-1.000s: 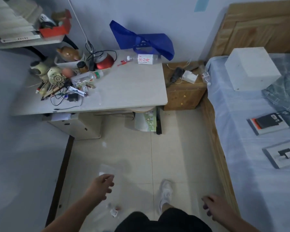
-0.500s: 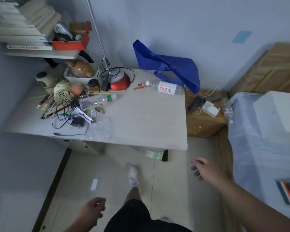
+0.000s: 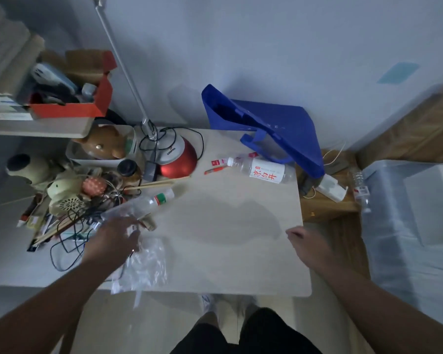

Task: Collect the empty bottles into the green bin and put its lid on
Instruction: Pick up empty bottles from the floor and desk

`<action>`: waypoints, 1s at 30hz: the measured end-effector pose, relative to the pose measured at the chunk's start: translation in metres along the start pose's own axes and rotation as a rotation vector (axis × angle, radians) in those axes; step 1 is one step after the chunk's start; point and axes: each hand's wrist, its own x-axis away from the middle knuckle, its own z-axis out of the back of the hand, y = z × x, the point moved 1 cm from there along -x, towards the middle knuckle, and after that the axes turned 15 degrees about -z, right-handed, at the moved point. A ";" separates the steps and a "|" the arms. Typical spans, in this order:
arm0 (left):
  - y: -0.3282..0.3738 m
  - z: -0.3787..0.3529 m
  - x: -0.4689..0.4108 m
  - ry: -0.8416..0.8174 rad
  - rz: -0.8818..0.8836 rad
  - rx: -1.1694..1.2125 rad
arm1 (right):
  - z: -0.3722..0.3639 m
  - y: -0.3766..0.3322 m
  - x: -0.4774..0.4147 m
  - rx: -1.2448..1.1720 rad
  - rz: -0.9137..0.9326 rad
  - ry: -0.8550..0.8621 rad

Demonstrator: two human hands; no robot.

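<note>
Three clear plastic bottles: green-banded one [image 3: 149, 203] under left hand [image 3: 114, 236], grip unreadable; white-labelled one [image 3: 262, 170] on pale desk [image 3: 228, 226]; third [image 3: 359, 186] by nightstand. Right hand [image 3: 308, 247] loosely curled, empty.

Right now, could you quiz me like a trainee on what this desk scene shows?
1. True or false: the left hand reaches the base of the clear bottle with the red and green label.
2. Which item lies closest to the blue bag? A) the bottle with the white label B) the plastic bag C) the red box
3. Fill in: the right hand hovers near the desk's ____ edge.

Key: 1 true; 2 A; 3 right.
</note>
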 end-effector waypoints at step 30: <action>-0.001 0.003 -0.048 -0.032 -0.003 -0.113 | -0.010 -0.115 -0.087 0.527 0.333 0.339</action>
